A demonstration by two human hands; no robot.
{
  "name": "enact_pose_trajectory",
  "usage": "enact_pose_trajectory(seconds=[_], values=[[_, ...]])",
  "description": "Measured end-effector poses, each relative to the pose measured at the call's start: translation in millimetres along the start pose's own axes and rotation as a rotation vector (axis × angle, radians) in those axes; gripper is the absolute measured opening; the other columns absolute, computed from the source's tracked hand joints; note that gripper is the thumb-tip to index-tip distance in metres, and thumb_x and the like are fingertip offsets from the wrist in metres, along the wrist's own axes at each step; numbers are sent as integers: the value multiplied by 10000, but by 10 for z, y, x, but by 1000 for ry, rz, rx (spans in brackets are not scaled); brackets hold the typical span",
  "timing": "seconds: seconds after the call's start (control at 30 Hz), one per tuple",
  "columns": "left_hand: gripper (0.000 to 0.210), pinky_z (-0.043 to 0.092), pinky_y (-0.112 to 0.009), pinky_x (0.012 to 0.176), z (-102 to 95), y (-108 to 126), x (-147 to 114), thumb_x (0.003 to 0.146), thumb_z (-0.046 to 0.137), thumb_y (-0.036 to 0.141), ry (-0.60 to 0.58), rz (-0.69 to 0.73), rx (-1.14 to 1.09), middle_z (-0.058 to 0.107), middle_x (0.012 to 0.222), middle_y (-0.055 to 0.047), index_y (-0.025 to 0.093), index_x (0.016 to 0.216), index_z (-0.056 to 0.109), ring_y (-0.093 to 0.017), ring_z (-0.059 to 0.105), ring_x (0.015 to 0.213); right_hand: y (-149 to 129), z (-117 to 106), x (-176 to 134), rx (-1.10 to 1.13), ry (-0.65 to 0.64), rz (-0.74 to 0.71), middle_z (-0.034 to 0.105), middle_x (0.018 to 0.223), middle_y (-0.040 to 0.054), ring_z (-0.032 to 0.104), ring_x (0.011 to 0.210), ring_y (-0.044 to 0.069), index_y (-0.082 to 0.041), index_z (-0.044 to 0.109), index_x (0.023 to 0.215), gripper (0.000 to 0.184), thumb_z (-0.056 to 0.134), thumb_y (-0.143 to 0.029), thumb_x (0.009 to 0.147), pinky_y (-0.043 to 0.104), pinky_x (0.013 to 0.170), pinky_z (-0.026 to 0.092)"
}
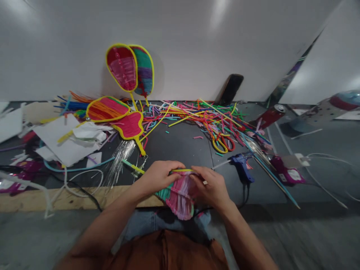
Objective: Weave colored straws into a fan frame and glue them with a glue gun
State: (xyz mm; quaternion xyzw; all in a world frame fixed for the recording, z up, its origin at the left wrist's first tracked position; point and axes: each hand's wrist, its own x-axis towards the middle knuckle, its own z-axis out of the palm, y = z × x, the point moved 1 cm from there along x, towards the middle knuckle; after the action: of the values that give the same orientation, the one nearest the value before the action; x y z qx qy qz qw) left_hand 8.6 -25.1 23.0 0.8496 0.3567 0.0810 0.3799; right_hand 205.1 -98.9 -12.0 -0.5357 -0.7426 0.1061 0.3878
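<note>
Over the table's front edge I hold a pink, lilac and green pipe-cleaner fan (181,198). A yellow pipe cleaner (181,170) runs along its top edge, between my two hands. My left hand (157,174) is closed on the fan's left side, thumb and fingers pinching near the yellow strip. On the other side my right hand (212,185) pinches the same edge. A yellow and pale green stick (133,166) juts out left of my left hand. The fingers partly hide the fan's upper corners. Closest to my right hand lies a blue glue gun (242,167).
Finished yellow-edged fans (122,69) lean on the wall; others lie at left beside white papers (63,140). Loose pipe cleaners (194,116) and orange-handled scissors (221,144) spread across the back. A phone (231,89), red can (270,116) and cords (326,183) are rightward.
</note>
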Motion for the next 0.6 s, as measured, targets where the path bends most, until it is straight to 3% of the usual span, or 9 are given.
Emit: enact_pose_trajectory(seconds=[0.23, 0.43, 0.5, 0.6], values=[[304, 441, -268, 887, -4, -27, -12, 885, 508, 308, 11, -30, -26, 706, 1135, -7, 248, 1150, 646, -206, 638, 1044, 49, -9, -40, 66, -26, 42, 716, 1101, 84, 683, 987, 198, -239, 607, 1244, 331, 526, -263, 923, 346, 875, 570], [267, 448, -265, 847, -14, -29, -28, 859, 532, 312, 46, -89, -85, 721, 1067, 1, 239, 1080, 663, -204, 651, 986, 59, -22, -84, 60, -72, -13, 670, 1201, 104, 641, 1066, 210, -240, 650, 1196, 300, 526, -231, 923, 375, 919, 540], [273, 449, -269, 850, -27, -47, -40, 850, 543, 313, 53, -111, -98, 719, 1070, -2, 233, 1082, 661, -207, 649, 987, 94, -37, -113, 129, -54, 51, 671, 1197, 110, 634, 1078, 230, -238, 670, 1150, 270, 556, -265, 906, 410, 929, 529], [295, 449, -279, 863, -45, -92, -51, 849, 547, 317, 48, -146, -90, 711, 1107, -16, 218, 1108, 650, -218, 646, 1010, 176, -54, -145, 427, 3, 282, 691, 1152, 110, 654, 1053, 233, -231, 640, 1156, 305, 588, -367, 888, 410, 902, 544]])
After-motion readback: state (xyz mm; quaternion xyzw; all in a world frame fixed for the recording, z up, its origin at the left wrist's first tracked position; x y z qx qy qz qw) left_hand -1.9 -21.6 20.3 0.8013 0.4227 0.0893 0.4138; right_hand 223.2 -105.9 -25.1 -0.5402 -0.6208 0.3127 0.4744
